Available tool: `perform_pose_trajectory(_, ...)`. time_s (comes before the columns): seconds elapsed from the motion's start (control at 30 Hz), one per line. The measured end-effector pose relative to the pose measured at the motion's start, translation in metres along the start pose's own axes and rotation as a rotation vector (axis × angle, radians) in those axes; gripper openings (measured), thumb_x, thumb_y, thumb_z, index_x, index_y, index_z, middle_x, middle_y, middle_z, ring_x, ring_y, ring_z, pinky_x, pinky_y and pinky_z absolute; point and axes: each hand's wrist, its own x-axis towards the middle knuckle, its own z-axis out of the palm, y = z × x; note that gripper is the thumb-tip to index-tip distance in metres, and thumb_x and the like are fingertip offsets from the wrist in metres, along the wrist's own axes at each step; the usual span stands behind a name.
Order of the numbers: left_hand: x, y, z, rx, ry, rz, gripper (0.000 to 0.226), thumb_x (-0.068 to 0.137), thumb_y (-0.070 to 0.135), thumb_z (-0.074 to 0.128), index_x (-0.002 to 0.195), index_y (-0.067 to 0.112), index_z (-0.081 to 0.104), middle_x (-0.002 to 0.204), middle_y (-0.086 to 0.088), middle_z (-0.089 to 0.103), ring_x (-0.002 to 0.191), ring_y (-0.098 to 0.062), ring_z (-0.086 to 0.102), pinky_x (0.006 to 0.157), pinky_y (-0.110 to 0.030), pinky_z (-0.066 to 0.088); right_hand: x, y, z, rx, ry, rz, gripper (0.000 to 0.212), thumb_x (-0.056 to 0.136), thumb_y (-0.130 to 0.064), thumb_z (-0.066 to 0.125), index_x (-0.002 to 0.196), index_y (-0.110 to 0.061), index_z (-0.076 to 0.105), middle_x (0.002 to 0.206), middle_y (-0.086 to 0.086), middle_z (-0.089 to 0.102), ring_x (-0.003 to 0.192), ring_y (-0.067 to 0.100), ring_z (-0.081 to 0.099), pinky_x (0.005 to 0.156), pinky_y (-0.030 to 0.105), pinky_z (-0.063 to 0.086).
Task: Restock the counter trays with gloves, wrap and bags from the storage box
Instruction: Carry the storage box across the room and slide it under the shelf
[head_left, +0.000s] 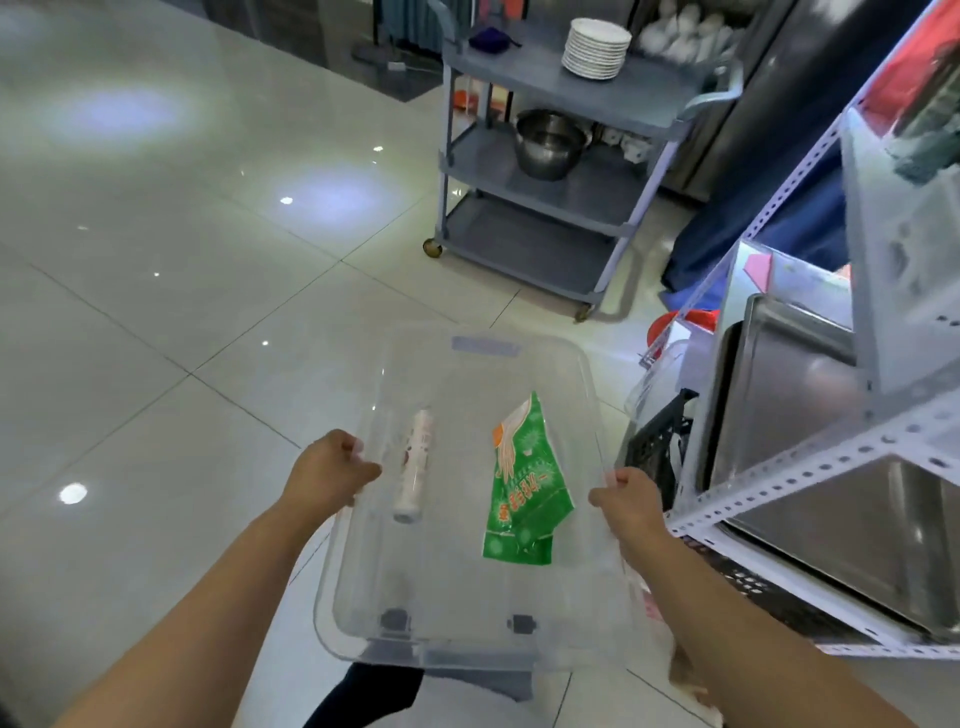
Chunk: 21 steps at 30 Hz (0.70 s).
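You carry the storage box (467, 519), left hand (332, 467) and right hand (628, 501) each clamped on a side rim. Inside it, the wrap roll (413, 462) lies lengthwise nearer your left grip; the green packet (524, 483), probably gloves, nearer your right.
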Motion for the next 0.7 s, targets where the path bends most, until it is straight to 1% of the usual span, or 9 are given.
perform_pose_trajectory(0.07,0.046,0.018,-0.01,0.019,-0.032,0.006,0.031,0.075,0.013,0.069,0.101,0.009,0.054,0.085,-0.006,0.06,0.066,-0.023,0.063,0.056,-0.032,0.052,0.024,-0.029,0.016,0.004,0.021,0.021,0.034,0.075,0.007,0.062,0.107,-0.001,0.055,0.098,0.015,0.058,0.075,0.022,0.054,0.055,0.024,0.04)
perform_pose_trajectory(0.13,0.091,0.04,-0.02,0.031,-0.073,0.011,0.032,0.074,0.013,0.069,0.103,0.009,0.054,0.085,-0.006,0.06,0.067,-0.024,0.064,0.057,-0.033,0.054,0.046,-0.056,0.029,-0.007,0.054,0.037,0.035,0.075,0.006,0.062,0.108,0.0,0.055,0.1,0.016,0.058,0.078,0.023,0.054,0.056,0.024,0.041)
perform_pose_trajectory(0.2,0.133,0.064,-0.028,0.048,-0.098,0.035,0.032,0.074,0.013,0.069,0.102,0.009,0.055,0.084,-0.007,0.061,0.066,-0.025,0.064,0.059,-0.034,0.056,0.07,-0.083,0.04,-0.011,0.092,0.048,0.034,0.075,0.006,0.062,0.108,0.0,0.056,0.1,0.015,0.058,0.08,0.024,0.054,0.06,0.026,0.042)
perform_pose_trajectory(0.3,0.189,0.1,-0.033,0.098,-0.124,0.084,0.03,0.073,0.013,0.069,0.099,0.008,0.055,0.086,-0.01,0.062,0.067,-0.027,0.064,0.061,-0.036,0.056,0.102,-0.115,0.051,0.008,0.133,0.074,0.032,0.075,0.006,0.062,0.106,0.0,0.056,0.098,0.014,0.058,0.078,0.023,0.053,0.058,0.026,0.041)
perform_pose_trajectory(0.4,0.239,0.134,-0.029,0.114,-0.16,0.121,0.028,0.074,0.012,0.068,0.097,0.008,0.055,0.083,-0.01,0.062,0.065,-0.028,0.063,0.062,-0.038,0.056,0.136,-0.137,0.058,0.051,0.173,0.11,0.031,0.075,0.006,0.061,0.106,0.001,0.056,0.099,0.017,0.059,0.078,0.025,0.054,0.065,0.029,0.044)
perform_pose_trajectory(0.47,0.272,0.155,-0.021,0.131,-0.181,0.145,0.026,0.073,0.011,0.068,0.096,0.008,0.055,0.081,-0.01,0.061,0.064,-0.029,0.063,0.063,-0.039,0.056,0.164,-0.149,0.061,0.07,0.191,0.132,0.032,0.075,0.007,0.061,0.107,0.002,0.057,0.099,0.018,0.059,0.076,0.025,0.054,0.066,0.031,0.046)
perform_pose_trajectory(0.57,0.322,0.187,-0.005,0.158,-0.2,0.177,0.026,0.073,0.011,0.067,0.095,0.006,0.055,0.082,-0.011,0.063,0.068,-0.034,0.066,0.067,-0.043,0.056,0.213,-0.166,0.065,0.133,0.214,0.139,0.037,0.075,0.008,0.062,0.111,0.002,0.056,0.101,0.017,0.059,0.082,0.027,0.055,0.068,0.03,0.044)
perform_pose_trajectory(0.63,0.355,0.209,0.008,0.184,-0.21,0.196,0.026,0.073,0.012,0.068,0.095,0.005,0.055,0.081,-0.012,0.063,0.069,-0.035,0.067,0.066,-0.044,0.057,0.249,-0.178,0.065,0.151,0.22,0.146,0.038,0.075,0.006,0.063,0.112,0.0,0.056,0.098,0.013,0.057,0.08,0.024,0.054,0.063,0.026,0.043)
perform_pose_trajectory(0.7,0.387,0.232,0.022,0.2,-0.221,0.203,0.027,0.074,0.013,0.068,0.096,0.006,0.054,0.081,-0.011,0.062,0.067,-0.033,0.067,0.065,-0.043,0.057,0.284,-0.193,0.062,0.157,0.21,0.152,0.037,0.075,0.004,0.064,0.11,-0.003,0.057,0.092,0.009,0.058,0.072,0.019,0.054,0.056,0.023,0.041)
